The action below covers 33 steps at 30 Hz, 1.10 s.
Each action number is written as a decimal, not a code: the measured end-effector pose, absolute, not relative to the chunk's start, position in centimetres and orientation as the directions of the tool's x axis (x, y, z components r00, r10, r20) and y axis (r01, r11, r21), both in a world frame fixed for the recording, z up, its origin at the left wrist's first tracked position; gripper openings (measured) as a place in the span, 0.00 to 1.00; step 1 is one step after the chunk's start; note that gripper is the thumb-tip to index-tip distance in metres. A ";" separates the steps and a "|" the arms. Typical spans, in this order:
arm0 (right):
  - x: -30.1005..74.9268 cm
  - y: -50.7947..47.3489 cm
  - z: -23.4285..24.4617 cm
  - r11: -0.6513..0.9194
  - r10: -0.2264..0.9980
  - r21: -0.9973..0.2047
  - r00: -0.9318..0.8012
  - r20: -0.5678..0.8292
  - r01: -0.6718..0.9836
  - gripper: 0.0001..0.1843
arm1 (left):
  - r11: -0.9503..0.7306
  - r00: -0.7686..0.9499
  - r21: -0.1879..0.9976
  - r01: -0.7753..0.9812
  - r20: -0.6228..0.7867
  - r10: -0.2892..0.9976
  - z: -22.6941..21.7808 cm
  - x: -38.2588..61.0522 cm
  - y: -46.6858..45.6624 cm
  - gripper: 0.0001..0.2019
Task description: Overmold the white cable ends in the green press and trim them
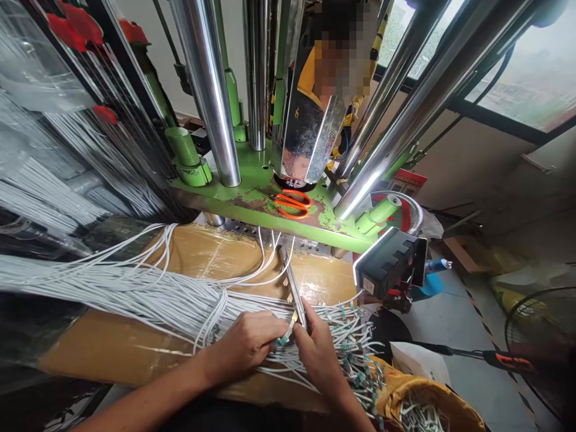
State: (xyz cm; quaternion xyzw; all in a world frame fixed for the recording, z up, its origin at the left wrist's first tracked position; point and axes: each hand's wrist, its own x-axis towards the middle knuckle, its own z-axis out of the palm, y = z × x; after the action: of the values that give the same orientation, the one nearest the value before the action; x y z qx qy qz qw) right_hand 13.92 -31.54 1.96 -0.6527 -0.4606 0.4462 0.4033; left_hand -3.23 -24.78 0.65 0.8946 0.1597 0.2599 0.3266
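Note:
My left hand is closed, thumb and fingers pinching a white cable end with a teal connector at its tip. My right hand is wrapped round the near end of a narrow metal bar, which slants away toward the green press. Small pale pieces sit along the bar's left side, and one lies between my two hands. Beneath both hands spreads a thick bundle of white cables. Its many teal-tipped ends fan out to the right. A few cables run up to the press's lower edge.
Orange-handled scissors lie on the green press plate, among shiny steel columns. Tan taped cardboard covers the worktop. At right stand a black lamp, a yellow sack of white scraps and a fan. Behind the plate a person shows.

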 end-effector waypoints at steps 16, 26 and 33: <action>13.7 -31.2 2.7 -0.319 0.942 -0.930 0.172 -0.289 0.183 0.25 | -0.221 0.618 0.946 0.236 0.029 0.785 1.4 -2.0 -24.6 0.07; 13.9 -31.2 2.4 -0.370 0.921 -0.918 0.187 -0.342 0.142 0.32 | 0.449 0.612 0.893 -0.020 -0.345 0.712 3.0 -2.4 -21.9 0.15; 14.0 -31.2 2.1 -0.392 0.910 -0.915 0.193 -0.368 0.100 0.35 | -0.276 0.696 0.926 0.259 0.019 0.718 2.6 -2.8 -21.9 0.11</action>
State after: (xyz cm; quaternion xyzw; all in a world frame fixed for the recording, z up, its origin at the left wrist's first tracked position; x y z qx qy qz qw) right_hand 14.00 -31.23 2.11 -0.6616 -0.3816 0.5080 0.3982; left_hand -2.81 -21.88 2.61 0.7665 0.3187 0.2246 0.5104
